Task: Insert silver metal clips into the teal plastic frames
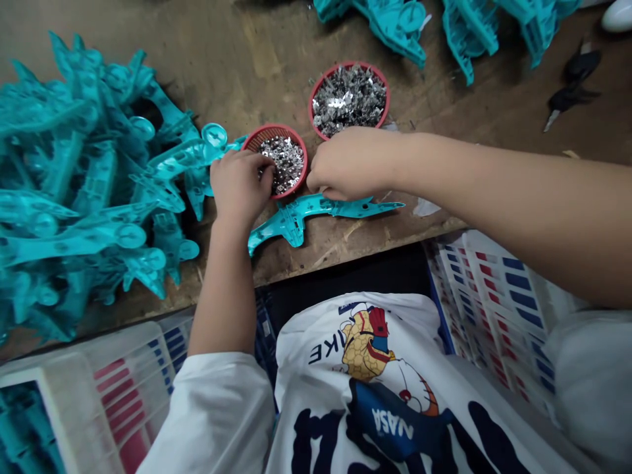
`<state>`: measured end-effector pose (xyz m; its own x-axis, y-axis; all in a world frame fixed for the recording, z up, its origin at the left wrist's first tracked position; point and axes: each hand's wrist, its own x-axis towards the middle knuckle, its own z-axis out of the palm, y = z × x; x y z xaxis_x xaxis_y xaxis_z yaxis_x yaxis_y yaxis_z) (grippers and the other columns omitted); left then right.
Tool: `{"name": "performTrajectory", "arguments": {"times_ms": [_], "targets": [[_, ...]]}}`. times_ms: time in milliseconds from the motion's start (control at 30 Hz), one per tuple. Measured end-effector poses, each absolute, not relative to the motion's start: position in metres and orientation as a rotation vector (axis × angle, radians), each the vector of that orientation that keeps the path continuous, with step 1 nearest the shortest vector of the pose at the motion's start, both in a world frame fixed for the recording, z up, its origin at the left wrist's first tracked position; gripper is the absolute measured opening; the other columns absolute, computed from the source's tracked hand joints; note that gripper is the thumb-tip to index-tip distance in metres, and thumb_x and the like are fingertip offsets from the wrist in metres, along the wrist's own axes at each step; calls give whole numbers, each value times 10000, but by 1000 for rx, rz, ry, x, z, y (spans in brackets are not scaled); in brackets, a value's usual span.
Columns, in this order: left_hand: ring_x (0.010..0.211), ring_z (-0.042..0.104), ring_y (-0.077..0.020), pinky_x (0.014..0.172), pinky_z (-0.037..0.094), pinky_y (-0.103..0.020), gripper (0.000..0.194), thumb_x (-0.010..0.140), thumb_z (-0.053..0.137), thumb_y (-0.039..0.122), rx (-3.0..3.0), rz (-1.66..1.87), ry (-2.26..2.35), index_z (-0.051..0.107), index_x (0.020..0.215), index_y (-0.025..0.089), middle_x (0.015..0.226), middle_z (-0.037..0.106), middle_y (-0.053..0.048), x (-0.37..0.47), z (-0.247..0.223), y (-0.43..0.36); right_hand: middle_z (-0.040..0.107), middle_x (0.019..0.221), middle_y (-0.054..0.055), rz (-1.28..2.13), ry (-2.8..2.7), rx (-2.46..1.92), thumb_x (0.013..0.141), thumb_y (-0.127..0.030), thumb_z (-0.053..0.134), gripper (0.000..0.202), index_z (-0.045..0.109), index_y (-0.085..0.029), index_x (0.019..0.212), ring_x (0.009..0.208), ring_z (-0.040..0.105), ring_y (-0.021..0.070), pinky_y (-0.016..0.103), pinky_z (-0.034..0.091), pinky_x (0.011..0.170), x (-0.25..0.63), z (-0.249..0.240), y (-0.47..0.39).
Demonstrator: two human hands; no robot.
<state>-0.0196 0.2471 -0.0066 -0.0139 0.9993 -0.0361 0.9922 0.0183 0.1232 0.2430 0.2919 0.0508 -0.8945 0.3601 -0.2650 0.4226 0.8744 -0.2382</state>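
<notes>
My left hand (pixel 241 183) is at the left rim of a small red basket (pixel 302 153) that holds small shiny metal clips (pixel 284 158). Its fingers are curled together over the clips, and what they pinch is hidden. Just right of that basket, my right hand (pixel 351 164) is closed above a long turquoise plastic part (pixel 296 217). Its fingertips point down near the part's upper edge; I cannot make out anything in them. The part lies flat near the table's front edge, below both hands.
A second red basket (pixel 388 99) with larger metal pieces stands behind my right hand. Turquoise parts are heaped at left (pixel 89 184), with more parts (pixel 390 26) at the back. Keys (pixel 567 99) lie at right. White crates (pixel 494 309) flank my lap.
</notes>
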Motion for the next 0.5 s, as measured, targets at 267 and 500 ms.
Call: {"name": "performTrajectory", "arguments": {"times_ms": [267, 500], "targets": [[1379, 700, -440, 1222, 507, -664, 252, 1025, 642, 433, 2208, 209, 2094, 844, 1119, 313, 1257, 846, -115, -19, -8, 242, 860, 1354, 130, -474, 2850, 637, 1125, -188, 672, 285, 879, -86, 1293, 1327, 763, 337, 470, 548, 1064, 243, 45, 294], [1347, 694, -430, 1190, 490, -657, 260, 1029, 611, 409, 2197, 208, 2074, 848, 1075, 315, 1228, 843, -117, -20, -13, 247, 869, 1342, 105, -567, 2857, 661, 1149, -263, 665, 290, 890, -110, 1250, 1350, 753, 324, 454, 549, 1073, 244, 41, 296]]}}
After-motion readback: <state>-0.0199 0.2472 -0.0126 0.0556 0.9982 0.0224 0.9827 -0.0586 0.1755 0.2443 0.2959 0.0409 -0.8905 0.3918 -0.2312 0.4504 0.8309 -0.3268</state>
